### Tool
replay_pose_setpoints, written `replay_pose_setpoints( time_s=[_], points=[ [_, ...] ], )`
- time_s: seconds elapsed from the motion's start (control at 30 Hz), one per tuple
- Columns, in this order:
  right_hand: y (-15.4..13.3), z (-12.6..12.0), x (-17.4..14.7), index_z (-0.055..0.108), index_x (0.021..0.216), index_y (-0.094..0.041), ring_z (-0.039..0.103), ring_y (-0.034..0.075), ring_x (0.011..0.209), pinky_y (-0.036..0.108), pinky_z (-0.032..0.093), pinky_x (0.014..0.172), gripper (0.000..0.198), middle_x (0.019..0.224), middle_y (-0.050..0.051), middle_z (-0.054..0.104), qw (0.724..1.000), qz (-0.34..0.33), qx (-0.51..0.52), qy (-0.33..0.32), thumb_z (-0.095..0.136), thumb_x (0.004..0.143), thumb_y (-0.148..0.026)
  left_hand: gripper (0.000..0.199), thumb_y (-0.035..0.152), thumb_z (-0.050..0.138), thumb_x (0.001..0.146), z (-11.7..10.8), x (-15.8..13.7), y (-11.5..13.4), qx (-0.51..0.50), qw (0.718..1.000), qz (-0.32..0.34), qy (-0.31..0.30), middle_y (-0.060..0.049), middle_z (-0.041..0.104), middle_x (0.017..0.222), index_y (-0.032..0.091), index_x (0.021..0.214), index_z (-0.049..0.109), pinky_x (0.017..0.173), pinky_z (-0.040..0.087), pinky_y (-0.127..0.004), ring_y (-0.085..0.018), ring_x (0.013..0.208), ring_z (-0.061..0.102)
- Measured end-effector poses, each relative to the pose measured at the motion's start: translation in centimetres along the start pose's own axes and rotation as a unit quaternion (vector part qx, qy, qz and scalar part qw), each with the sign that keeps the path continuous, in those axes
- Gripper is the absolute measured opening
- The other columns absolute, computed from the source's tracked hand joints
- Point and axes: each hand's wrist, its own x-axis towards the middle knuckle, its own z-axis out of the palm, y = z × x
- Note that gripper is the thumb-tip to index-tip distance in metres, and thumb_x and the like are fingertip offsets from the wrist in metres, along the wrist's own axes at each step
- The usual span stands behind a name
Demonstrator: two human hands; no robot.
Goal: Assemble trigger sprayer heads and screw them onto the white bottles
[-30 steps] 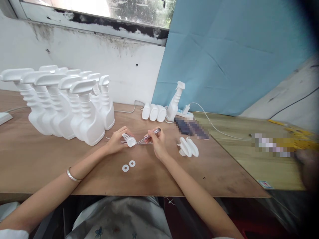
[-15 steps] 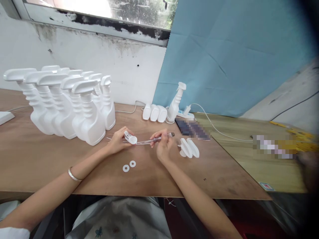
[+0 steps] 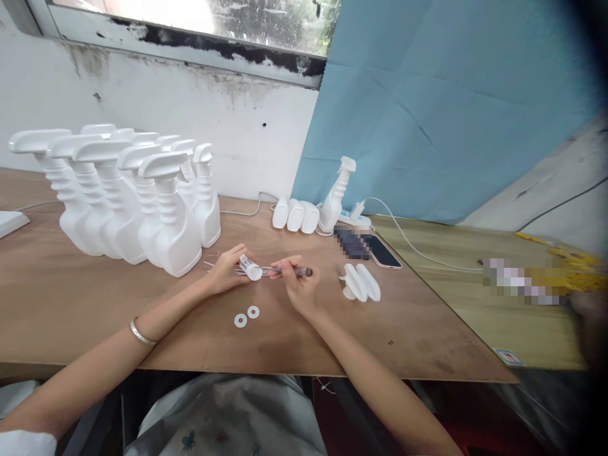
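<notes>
Over the middle of the table, my left hand [image 3: 227, 271] is closed round a white plastic sprayer part [image 3: 251, 268], its round open end turned to the right. My right hand [image 3: 300, 286] grips what looks like a screwdriver [image 3: 303, 272] with a see-through handle and a dark end. The tool's thin shaft points left at the white part; whether the tip touches inside cannot be made out. Thin clear tubes [image 3: 209, 263] show by my left hand, partly hidden by it. Two flat white washers [image 3: 240, 320] lie nearer my body. To the right rest two white sprayer covers [image 3: 361, 283].
Many white spray bottles [image 3: 177, 234] stand in a cluster at the left. Another spray bottle [image 3: 331, 202] stands at the back beside several small white pieces [image 3: 295, 216]. Behind the covers are phones [image 3: 384, 252], a power strip [image 3: 354, 218] and a white cable [image 3: 403, 237].
My right hand has moved left with the screwdriver, bringing it closer to the white sprayer part. My left hand has tilted the part and shifted it slightly.
</notes>
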Motion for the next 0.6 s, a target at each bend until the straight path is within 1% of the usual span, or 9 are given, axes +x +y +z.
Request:
replay_pose_setpoints(
  time_s=[0.13, 0.2, 0.27, 0.4, 0.5, 0.57, 0.6],
  points=[
    [-0.3, 0.0, 0.9, 0.052, 0.06, -0.018, 0.057, 0.012, 0.038, 0.023, 0.047, 0.036, 0.032, 0.055, 0.001, 0.062, 0.996, 0.072, 0.041, 0.045, 0.049, 0.08, -0.043, 0.018, 0.026, 0.063, 0.07, 0.0, 0.0, 0.2, 0.01, 0.999, 0.024, -0.038, -0.002, 0.049, 0.081, 0.016, 0.084, 0.057, 0.067, 0.041, -0.024, -0.013, 0.073, 0.05],
    [-0.4, 0.0, 1.2, 0.051, 0.056, -0.017, 0.054, 0.011, 0.035, 0.022, 0.044, 0.033, 0.037, 0.05, 0.001, 0.06, 0.993, 0.101, 0.043, 0.049, 0.049, 0.08, -0.046, 0.017, 0.024, 0.063, 0.07, 0.0, 0.0, 0.2, 0.011, 0.999, 0.025, -0.041, -0.003, 0.05, 0.082, 0.016, 0.085, 0.057, 0.068, 0.041, -0.024, -0.013, 0.074, 0.051],
    [-0.3, 0.2, 1.2, 0.051, 0.056, -0.016, 0.054, 0.011, 0.036, 0.021, 0.044, 0.034, 0.038, 0.05, 0.001, 0.06, 0.991, 0.114, 0.051, 0.044, 0.05, 0.078, -0.047, 0.018, 0.023, 0.062, 0.07, 0.0, 0.1, 0.2, 0.008, 0.999, 0.021, -0.033, -0.003, 0.05, 0.082, 0.016, 0.085, 0.056, 0.067, 0.041, -0.024, -0.014, 0.074, 0.051],
    [0.0, 0.2, 1.1, 0.05, 0.06, -0.017, 0.05, 0.008, 0.037, 0.02, 0.043, 0.038, 0.033, 0.051, -0.002, 0.058, 0.987, 0.115, 0.098, 0.055, 0.051, 0.078, -0.045, 0.019, 0.023, 0.063, 0.069, -0.1, 0.1, 0.2, -0.001, 1.0, 0.012, -0.008, -0.002, 0.05, 0.082, 0.017, 0.085, 0.056, 0.065, 0.041, -0.024, -0.013, 0.071, 0.05],
    [0.1, -0.1, 1.3, 0.042, 0.055, -0.019, 0.047, 0.007, 0.039, 0.019, 0.041, 0.042, 0.034, 0.046, -0.005, 0.05, 0.985, 0.087, 0.124, 0.079, 0.052, 0.078, -0.042, 0.019, 0.022, 0.063, 0.068, -0.1, 0.1, 0.2, 0.003, 1.0, 0.006, 0.012, -0.002, 0.051, 0.082, 0.017, 0.085, 0.056, 0.065, 0.041, -0.024, -0.013, 0.072, 0.05],
    [0.0, -0.3, 1.3, 0.04, 0.054, -0.02, 0.043, 0.007, 0.038, 0.019, 0.037, 0.04, 0.036, 0.045, -0.006, 0.047, 0.988, 0.082, 0.109, 0.069, 0.05, 0.079, -0.044, 0.018, 0.023, 0.063, 0.068, -0.1, 0.1, 0.2, 0.003, 1.0, -0.003, 0.022, -0.002, 0.051, 0.082, 0.017, 0.084, 0.056, 0.065, 0.041, -0.024, -0.013, 0.072, 0.05],
    [0.0, -0.4, 1.3, 0.042, 0.055, -0.02, 0.042, 0.007, 0.037, 0.019, 0.035, 0.039, 0.036, 0.045, -0.006, 0.046, 0.992, 0.08, 0.083, 0.052, 0.048, 0.08, -0.044, 0.019, 0.024, 0.063, 0.069, -0.1, 0.2, 0.2, 0.003, 1.0, -0.009, 0.024, -0.002, 0.051, 0.082, 0.017, 0.084, 0.055, 0.064, 0.042, -0.024, -0.014, 0.072, 0.051]
  ],
)
